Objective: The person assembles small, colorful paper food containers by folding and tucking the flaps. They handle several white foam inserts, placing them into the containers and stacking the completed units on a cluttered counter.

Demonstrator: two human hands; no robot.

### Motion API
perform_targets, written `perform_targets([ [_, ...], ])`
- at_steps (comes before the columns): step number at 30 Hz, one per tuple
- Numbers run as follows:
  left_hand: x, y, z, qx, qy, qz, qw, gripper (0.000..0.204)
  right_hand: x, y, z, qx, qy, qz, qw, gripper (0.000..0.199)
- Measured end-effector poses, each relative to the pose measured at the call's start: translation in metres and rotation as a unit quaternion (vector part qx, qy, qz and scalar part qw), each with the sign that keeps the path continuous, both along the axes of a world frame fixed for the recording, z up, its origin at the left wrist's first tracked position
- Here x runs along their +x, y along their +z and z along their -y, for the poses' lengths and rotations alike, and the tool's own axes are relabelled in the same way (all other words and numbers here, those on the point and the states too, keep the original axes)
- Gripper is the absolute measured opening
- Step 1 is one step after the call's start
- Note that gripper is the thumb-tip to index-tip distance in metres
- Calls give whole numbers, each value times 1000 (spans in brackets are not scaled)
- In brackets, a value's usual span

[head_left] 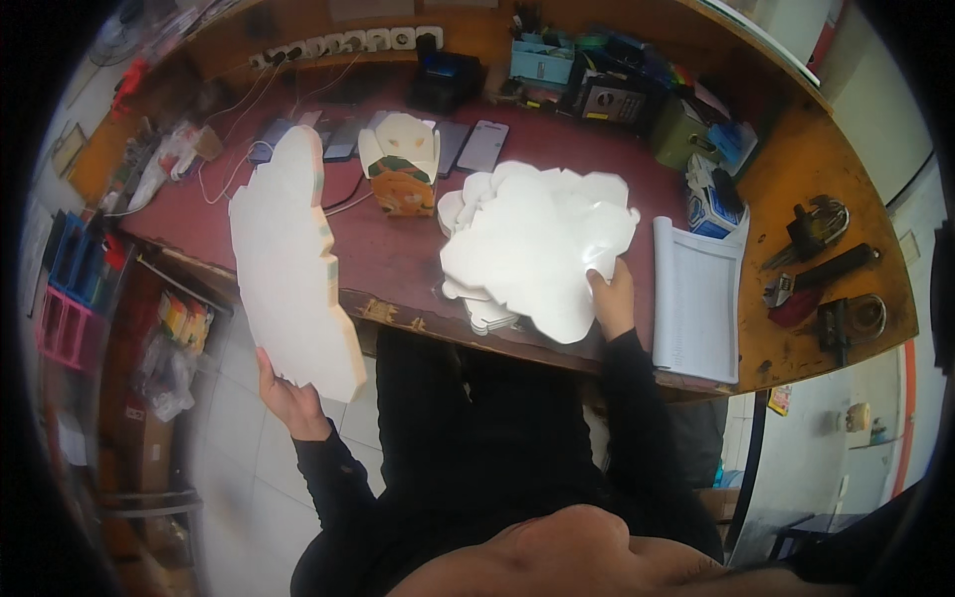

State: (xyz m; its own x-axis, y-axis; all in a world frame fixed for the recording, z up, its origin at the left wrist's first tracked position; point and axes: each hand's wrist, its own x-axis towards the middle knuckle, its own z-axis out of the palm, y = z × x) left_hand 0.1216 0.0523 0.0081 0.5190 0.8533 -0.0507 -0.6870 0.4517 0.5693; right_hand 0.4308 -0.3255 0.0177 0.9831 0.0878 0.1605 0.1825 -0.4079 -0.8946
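Note:
My left hand (290, 400) is closed round the lower edge of a thick stack of flat white cardboard box blanks (284, 259). That stack is tilted up on its side, left of the desk's front edge, and its printed layers show along the rim. On the desk, a second loose pile of white box blanks (537, 244) lies with notched, wavy outlines. My right hand (612, 298) grips the right edge of this pile, thumb on top; its other fingers are partly hidden. Behind, between both stacks, stands a folded paper food box (403, 189), orange and green printed, with its flaps open.
Several phones (483, 147) lie behind the box, below a power strip (373, 40) with cables. To the right are an open notebook (696, 298), an adjustable wrench (821, 274) and padlocks (851, 323). A blue holder (542, 60) stands at the back. The red desktop (388, 264) ends above my lap.

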Motion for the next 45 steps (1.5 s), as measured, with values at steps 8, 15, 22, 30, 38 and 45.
perform_targets([
  [8,11,-18,-4,14,-1,-4,1000,42,-2,-22,5,-177,-73,39,981,37],
  [15,-8,-15,-3,28,52,-69,996,43,9,21,32,-30,4,-17,999,36],
  [22,-42,-12,-8,72,107,-104,986,45,65,57,74,-5,38,5,999,48],
  [30,-41,-14,3,65,104,-95,988,43,114,29,34,21,193,-56,979,40],
  [38,-31,-6,6,71,96,-89,989,34,64,8,23,126,94,-112,981,33],
  [45,-15,-3,14,79,73,-98,989,36,54,12,17,-43,57,83,994,31],
])
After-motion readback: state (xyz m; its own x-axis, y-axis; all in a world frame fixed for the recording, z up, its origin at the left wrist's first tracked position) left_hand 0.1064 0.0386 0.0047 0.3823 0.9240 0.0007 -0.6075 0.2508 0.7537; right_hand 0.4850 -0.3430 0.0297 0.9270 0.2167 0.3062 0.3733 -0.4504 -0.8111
